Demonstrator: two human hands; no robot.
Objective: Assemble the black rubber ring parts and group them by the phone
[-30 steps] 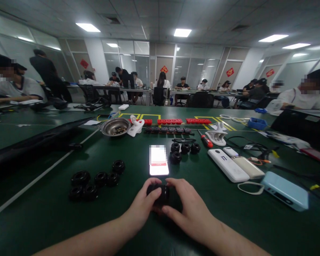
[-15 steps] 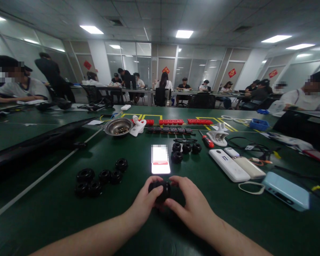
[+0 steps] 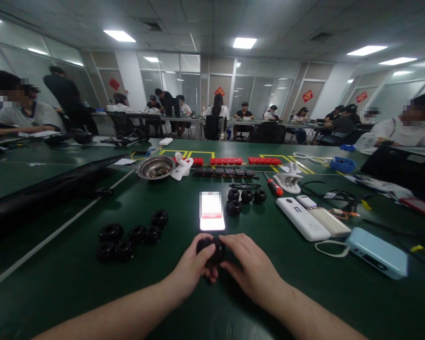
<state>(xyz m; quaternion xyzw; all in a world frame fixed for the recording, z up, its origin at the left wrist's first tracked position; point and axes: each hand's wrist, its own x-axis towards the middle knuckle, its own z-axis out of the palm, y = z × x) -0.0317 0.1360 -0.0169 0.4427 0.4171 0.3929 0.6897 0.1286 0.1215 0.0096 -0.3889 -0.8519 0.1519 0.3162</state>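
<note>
A small black tyre (image 3: pixel 217 250) is gripped in my left hand (image 3: pixel 193 264), whose thumb lies across its face and whose fingers curl underneath. From the other side, my right hand (image 3: pixel 251 264) closes on the tyre's right edge with curved fingertips and thumb. Just beyond both hands lies a lit phone (image 3: pixel 212 222), its screen partly blurred. Several black tyres (image 3: pixel 137 233) are grouped on the left of the green table. Another cluster of black tyres (image 3: pixel 234 207) sits to the right of the phone.
Further back are a metal bowl (image 3: pixel 143 174) of small parts, red strips (image 3: pixel 226 161), a row of black parts (image 3: pixel 226 173) and a screwdriver (image 3: pixel 275 186). Power banks (image 3: pixel 301 219), a light blue box (image 3: pixel 377 252) and cables stand right. A long black object (image 3: pixel 49 189) lies left. People sit around.
My right fingers have come in against the tyre, which has turned slightly in my left hand. My left fingertips now show beneath it. The view has shifted slightly.
</note>
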